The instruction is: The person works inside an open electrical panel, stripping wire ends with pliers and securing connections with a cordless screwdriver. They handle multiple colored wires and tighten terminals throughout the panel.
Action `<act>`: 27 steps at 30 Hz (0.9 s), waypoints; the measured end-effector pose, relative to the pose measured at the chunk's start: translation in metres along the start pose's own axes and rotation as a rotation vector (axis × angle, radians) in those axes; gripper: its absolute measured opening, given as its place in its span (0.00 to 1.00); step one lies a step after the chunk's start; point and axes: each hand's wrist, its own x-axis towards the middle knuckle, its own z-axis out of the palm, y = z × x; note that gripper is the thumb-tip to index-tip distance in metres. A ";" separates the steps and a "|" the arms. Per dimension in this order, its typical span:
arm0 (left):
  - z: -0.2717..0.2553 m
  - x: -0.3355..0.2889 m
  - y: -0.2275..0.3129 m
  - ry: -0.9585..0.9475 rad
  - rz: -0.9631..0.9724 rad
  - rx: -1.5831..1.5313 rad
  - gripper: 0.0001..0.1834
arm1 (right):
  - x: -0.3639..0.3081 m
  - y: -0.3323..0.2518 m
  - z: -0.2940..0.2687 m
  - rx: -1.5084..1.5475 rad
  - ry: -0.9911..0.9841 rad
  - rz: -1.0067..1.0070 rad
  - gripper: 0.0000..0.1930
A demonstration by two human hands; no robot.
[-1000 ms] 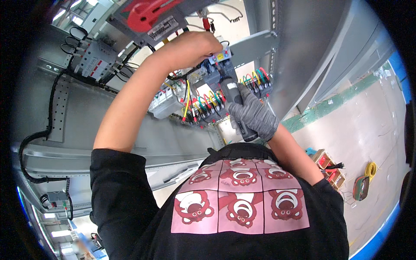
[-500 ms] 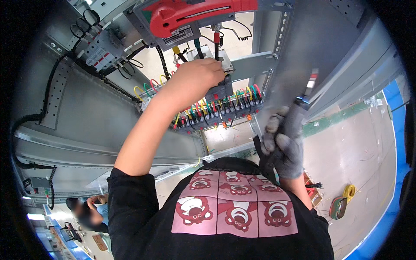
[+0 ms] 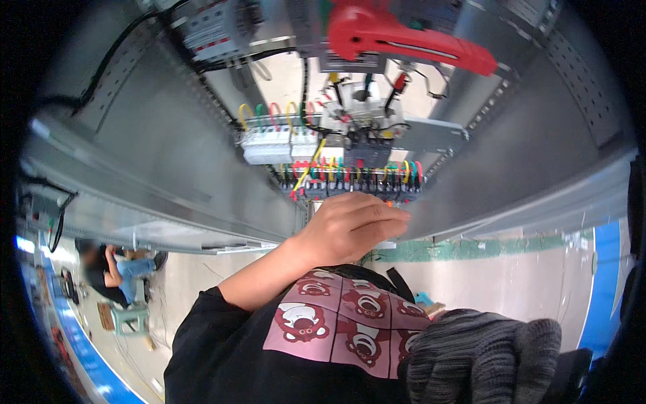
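Note:
My bare left hand is in front of the cabinet, below the row of wired terminals. Its fingers are pressed together against the thumb; whatever is between them is too small or hidden to make out. Close to the camera at the lower right, my right hand wears a grey knit glove with its fingers curled. A dark object shows beside that glove, mostly hidden, its kind unclear. Above the terminals sits a dark contactor-like block with coloured wires, and higher up a switch with a red handle.
Grey metal cabinet walls flank the wiring on both sides. White breakers line a rail left of the block; another breaker is at the upper left. Beyond, at the left, a person sits near a green stool.
My left hand has come down from the block to in front of my chest. The gloved right hand, earlier holding a power screwdriver beside the cabinet, is now nearer the camera. The view has shifted.

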 end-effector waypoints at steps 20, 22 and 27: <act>0.039 -0.021 -0.014 0.349 -0.784 -0.453 0.13 | -0.042 0.028 -0.112 -0.079 0.352 0.128 0.34; 0.052 -0.027 -0.027 0.454 -1.101 -0.839 0.12 | -0.058 0.040 -0.142 -0.127 0.554 0.285 0.31; 0.066 -0.011 -0.065 0.903 -1.130 -1.276 0.11 | -0.096 0.072 -0.172 -0.378 0.686 0.477 0.28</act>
